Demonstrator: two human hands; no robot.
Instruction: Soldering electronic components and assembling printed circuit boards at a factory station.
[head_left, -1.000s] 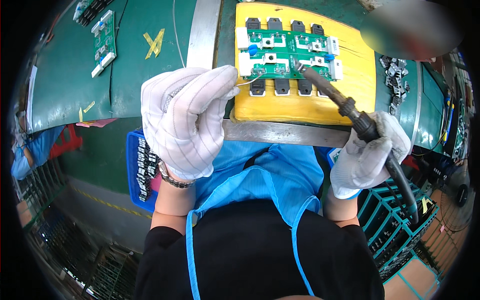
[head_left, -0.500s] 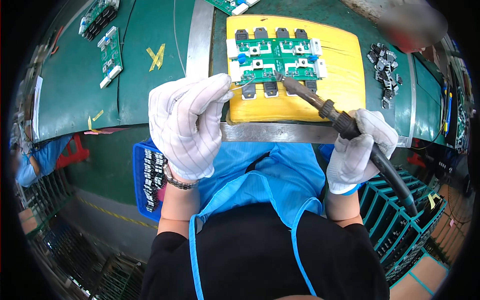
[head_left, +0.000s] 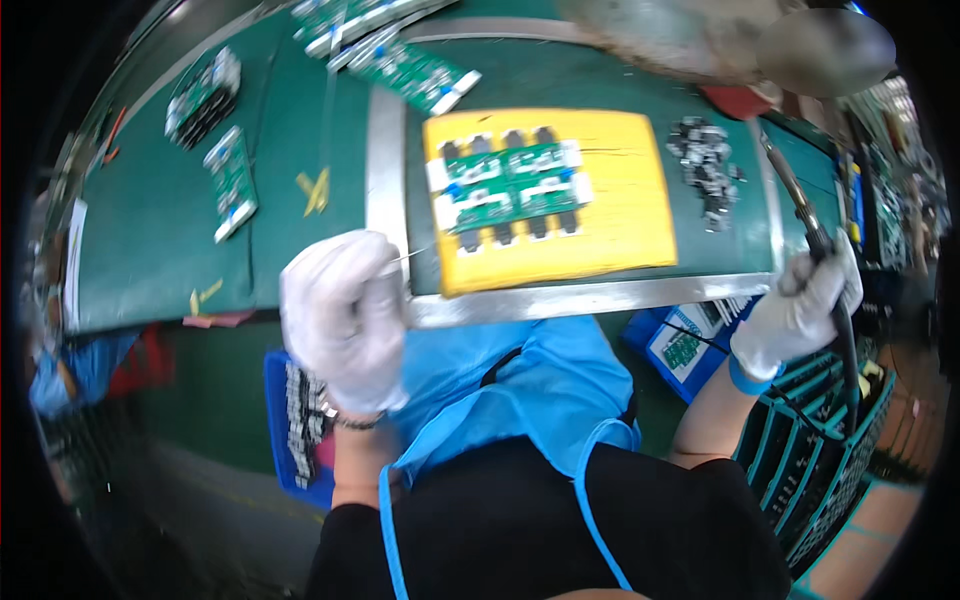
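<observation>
A green circuit board (head_left: pixel 513 190) with white end blocks, blue parts and black tabbed components along two sides lies on a yellow pad (head_left: pixel 620 235). To the pad's left, by the table edge, my gloved left hand (head_left: pixel 345 310) is closed, pinching a thin solder wire (head_left: pixel 412 255) whose tip points at the pad. Out to the right, my gloved right hand (head_left: pixel 800 305) wraps round the handle of a soldering iron (head_left: pixel 795 192). The iron's tip points up and away to the left, well apart from the board.
Loose small black and silver components (head_left: pixel 705 170) are heaped right of the pad. More boards (head_left: pixel 415 75) lie behind it, and another board (head_left: pixel 232 185) sits at left. Blue bins (head_left: pixel 283 440) flank my lap. A teal rack (head_left: pixel 835 490) stands at lower right.
My right hand has swung the soldering iron off the board and far to the right. My left hand has drawn the solder wire back from the board. The view has shifted.
</observation>
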